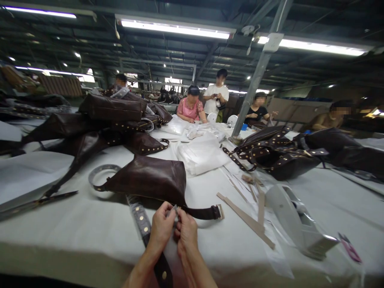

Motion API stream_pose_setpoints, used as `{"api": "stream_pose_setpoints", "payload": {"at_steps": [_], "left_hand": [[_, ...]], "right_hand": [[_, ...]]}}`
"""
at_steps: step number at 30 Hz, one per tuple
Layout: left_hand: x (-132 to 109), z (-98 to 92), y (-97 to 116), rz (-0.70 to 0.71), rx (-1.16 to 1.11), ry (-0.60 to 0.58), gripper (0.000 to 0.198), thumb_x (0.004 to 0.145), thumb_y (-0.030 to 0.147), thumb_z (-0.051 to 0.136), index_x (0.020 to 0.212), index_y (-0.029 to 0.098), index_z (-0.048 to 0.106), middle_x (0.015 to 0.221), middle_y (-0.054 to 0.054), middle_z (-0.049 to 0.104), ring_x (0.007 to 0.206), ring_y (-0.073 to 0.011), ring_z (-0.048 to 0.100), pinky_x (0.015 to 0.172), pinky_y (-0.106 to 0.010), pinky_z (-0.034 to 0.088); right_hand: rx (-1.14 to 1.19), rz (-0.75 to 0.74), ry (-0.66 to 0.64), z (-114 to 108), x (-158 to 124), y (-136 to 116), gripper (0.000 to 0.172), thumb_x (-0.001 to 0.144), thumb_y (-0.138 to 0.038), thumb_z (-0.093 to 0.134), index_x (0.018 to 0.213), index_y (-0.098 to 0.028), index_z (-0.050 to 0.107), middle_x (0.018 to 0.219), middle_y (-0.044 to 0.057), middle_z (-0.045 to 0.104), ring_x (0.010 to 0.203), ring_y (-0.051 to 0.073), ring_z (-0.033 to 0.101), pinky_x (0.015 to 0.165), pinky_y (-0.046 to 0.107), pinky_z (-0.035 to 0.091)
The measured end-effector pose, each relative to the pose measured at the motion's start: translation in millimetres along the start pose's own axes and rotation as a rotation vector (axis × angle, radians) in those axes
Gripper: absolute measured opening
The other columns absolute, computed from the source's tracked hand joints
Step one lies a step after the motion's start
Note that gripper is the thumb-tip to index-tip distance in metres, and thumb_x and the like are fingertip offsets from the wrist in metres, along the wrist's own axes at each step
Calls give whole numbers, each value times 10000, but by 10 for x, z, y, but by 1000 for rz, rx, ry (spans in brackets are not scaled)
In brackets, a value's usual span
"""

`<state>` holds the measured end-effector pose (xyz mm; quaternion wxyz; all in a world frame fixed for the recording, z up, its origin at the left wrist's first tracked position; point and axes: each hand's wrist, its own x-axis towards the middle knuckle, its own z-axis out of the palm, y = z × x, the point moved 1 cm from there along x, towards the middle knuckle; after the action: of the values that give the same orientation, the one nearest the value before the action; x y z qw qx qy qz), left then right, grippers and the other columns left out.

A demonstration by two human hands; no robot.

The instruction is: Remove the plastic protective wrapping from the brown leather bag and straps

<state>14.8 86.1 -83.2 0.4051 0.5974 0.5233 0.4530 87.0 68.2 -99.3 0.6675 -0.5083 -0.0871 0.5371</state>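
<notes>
A dark brown leather bag (pixel 150 176) lies on the white-covered table in front of me. My left hand (pixel 162 224) and my right hand (pixel 186 228) meet at its near lower edge, fingers pinched close together. Between the fingertips is a small greyish piece, too small to make out. A strap with brass studs (pixel 141 220), partly in clear wrap, runs from under the bag toward me, beside my left wrist. To the right of my hands, a short strap end with a metal buckle (pixel 221 211) lies on the table. A wrapped strap loop (pixel 103 170) curls at the bag's left.
Several brown bags are piled at the left (pixel 111 108) and right (pixel 279 152). A tape dispenser (pixel 300 220), pink-handled scissors (pixel 349 248) and cardboard strips (pixel 246 220) lie at right. White plastic bags (pixel 202 154) are stacked beyond. Several people are across the table.
</notes>
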Motion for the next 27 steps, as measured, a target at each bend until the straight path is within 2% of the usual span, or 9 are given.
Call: {"api": "stream_pose_setpoints", "payload": {"at_steps": [3,6,11,15,18,20,22,24,27], "left_hand": [[-76,-5,17,105,112,-15,179,829,316,440,760,207,565,716,8,635,692,-151,595,648,-226,437],[-127,-23,-45,255,343,-32,230,890,264,378,826,209,592,791,-19,649,753,-159,620,692,-235,447],[-106,-70,-161,412,925,-122,329,875,131,366,1069,214,619,844,-54,649,672,-173,633,557,-235,421],[-106,-78,-98,480,1060,-150,332,868,110,387,1101,200,606,845,-62,645,683,-176,635,557,-227,426],[-134,-97,-15,456,956,-174,296,869,118,377,1008,190,629,842,-69,647,708,-183,635,598,-239,447],[-133,-144,27,382,746,-197,225,846,156,420,935,190,623,859,-62,654,767,-189,636,659,-253,462],[-95,-206,49,209,459,-254,165,832,262,448,844,189,595,788,-38,651,733,-186,630,642,-258,469],[-26,-259,57,-14,203,-321,249,815,401,438,734,192,548,643,-3,612,593,-169,597,538,-252,452],[81,-286,73,-208,22,-349,334,726,511,488,604,200,488,503,30,543,440,-143,522,423,-242,394]], "right_hand": [[26,18,35,9,33,19,306,578,-383,718,629,-187,489,409,-135,311,341,28,257,335,163,162],[48,38,8,-14,42,10,337,539,-359,743,601,-189,460,416,-145,287,341,15,234,334,153,145],[93,40,-80,-60,14,-13,367,523,-379,756,576,-179,453,450,-130,328,349,10,233,323,153,151],[64,45,-139,-77,15,19,430,562,-476,770,588,-182,457,437,-126,319,349,20,253,324,158,173],[39,27,-120,-78,19,42,483,512,-486,817,590,-190,443,404,-149,260,337,15,225,329,155,160],[39,7,-114,-75,17,48,504,486,-495,828,587,-192,438,393,-152,262,331,11,217,330,156,143],[24,-1,-121,-72,13,49,515,484,-519,821,583,-193,435,386,-152,270,327,9,206,329,156,127],[8,-3,-127,-70,7,47,527,482,-540,812,578,-198,423,381,-157,254,326,6,188,329,154,114],[-7,-28,-108,-61,-10,26,539,471,-540,812,573,-205,402,380,-167,224,328,3,164,327,151,95]]}}
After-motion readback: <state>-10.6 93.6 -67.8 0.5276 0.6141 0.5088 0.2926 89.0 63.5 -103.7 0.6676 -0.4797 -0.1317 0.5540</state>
